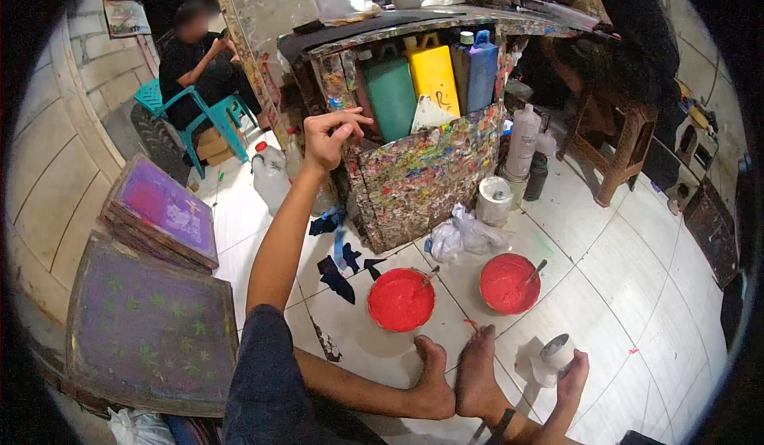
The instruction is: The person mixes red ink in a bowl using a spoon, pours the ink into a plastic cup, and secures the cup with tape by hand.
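Note:
My left hand (334,139) reaches out in front of a paint-smeared cabinet (422,178), its fingers apart and holding nothing. Beyond its fingertips, a green jerrycan (390,95), a yellow jerrycan (435,79) and a blue jerrycan (476,67) stand in the cabinet. Down at the right, my right hand (573,380) grips a small white cup (558,353), tilted so that its grey mouth shows. Two bowls of red paint sit on the floor past my bare feet: the left bowl (400,300) and the right bowl (509,283), each with a utensil in it.
Screen frames (147,326) are stacked at the left. Clear jugs (270,176), a white tub (494,201), a bottle (523,143) and a crumpled plastic bag (469,234) surround the cabinet. A person sits on a teal chair (203,123); another is beside a brown stool (613,147).

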{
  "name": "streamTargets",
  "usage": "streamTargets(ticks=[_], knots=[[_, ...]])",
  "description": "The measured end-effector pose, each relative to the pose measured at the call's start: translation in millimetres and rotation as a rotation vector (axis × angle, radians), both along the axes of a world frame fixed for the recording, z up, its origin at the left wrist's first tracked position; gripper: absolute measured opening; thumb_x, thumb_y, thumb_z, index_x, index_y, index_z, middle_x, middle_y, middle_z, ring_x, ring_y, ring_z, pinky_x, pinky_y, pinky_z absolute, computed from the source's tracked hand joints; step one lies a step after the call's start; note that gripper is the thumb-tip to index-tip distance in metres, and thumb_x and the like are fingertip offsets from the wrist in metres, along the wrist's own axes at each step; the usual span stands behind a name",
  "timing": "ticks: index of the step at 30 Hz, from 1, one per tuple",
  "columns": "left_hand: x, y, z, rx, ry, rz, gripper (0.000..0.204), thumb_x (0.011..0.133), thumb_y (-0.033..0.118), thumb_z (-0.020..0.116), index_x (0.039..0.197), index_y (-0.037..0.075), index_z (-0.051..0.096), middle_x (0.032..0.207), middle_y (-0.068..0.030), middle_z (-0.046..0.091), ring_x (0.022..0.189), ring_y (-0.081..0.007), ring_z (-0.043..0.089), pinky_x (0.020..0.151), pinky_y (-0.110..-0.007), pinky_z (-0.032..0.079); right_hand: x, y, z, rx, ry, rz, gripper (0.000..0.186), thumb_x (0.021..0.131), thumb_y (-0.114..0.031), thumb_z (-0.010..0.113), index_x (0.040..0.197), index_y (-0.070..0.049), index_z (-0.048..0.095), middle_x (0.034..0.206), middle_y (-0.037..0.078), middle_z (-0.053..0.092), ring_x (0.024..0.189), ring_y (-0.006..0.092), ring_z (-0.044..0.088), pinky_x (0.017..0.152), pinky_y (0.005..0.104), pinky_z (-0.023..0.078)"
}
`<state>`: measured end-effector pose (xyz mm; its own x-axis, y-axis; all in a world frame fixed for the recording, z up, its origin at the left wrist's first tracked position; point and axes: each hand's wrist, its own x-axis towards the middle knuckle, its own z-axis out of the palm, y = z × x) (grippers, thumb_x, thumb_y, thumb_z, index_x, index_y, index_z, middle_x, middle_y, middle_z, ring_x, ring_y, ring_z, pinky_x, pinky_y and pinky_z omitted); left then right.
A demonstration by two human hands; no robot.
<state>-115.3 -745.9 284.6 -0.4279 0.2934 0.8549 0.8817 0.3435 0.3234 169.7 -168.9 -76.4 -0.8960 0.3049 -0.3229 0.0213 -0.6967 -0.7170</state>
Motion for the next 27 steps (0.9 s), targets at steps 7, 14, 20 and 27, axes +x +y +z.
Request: streamTargets(ticks=[7,14,20,27], knots=[[15,6,-6,0.160,-0.022,0.127,0.025,0.088,0.010,0.052,0.078,-0.006,0.068,0.090,-0.0165,0.074,0.094,-0.0240,0.069,0.099,-0.040,0.049,-4,-12,29,0.018,-0.040,0.035,0.022,0.088,-0.026,0.055,0.098,-0.007,0.060,0.100,0.007,0.066,0.090,0.0211,0.064,0.082,0.0362,0.050],[27,3,13,0.304,-0.136,0.115,0.030,0.088,0.014,0.049,0.079,-0.008,0.067,0.084,-0.0183,0.072,0.096,-0.0279,0.069,0.094,-0.041,0.050,-3,-17,31,-0.019,-0.052,-0.027,0.018,0.088,-0.025,0.056,0.093,-0.009,0.060,0.092,0.004,0.063,0.086,0.0196,0.062,0.082,0.0359,0.049],[18,24,65,0.134,-0.010,-0.124,0.035,0.085,0.019,0.047,0.082,-0.008,0.069,0.083,-0.0185,0.071,0.098,-0.0321,0.069,0.103,-0.046,0.045,-6,-12,15,0.013,-0.019,0.027,0.018,0.088,-0.025,0.056,0.094,-0.009,0.059,0.091,0.004,0.063,0.090,0.0191,0.062,0.082,0.0356,0.050],[11,-2,47,0.041,0.032,0.043,0.030,0.087,0.016,0.050,0.079,-0.005,0.070,0.081,-0.0120,0.071,0.098,-0.0269,0.070,0.107,-0.047,0.041,3,-41,74,0.006,-0.055,0.001,0.014,0.090,-0.017,0.050,0.091,-0.007,0.060,0.090,0.005,0.064,0.091,0.0182,0.062,0.088,0.0336,0.048]])
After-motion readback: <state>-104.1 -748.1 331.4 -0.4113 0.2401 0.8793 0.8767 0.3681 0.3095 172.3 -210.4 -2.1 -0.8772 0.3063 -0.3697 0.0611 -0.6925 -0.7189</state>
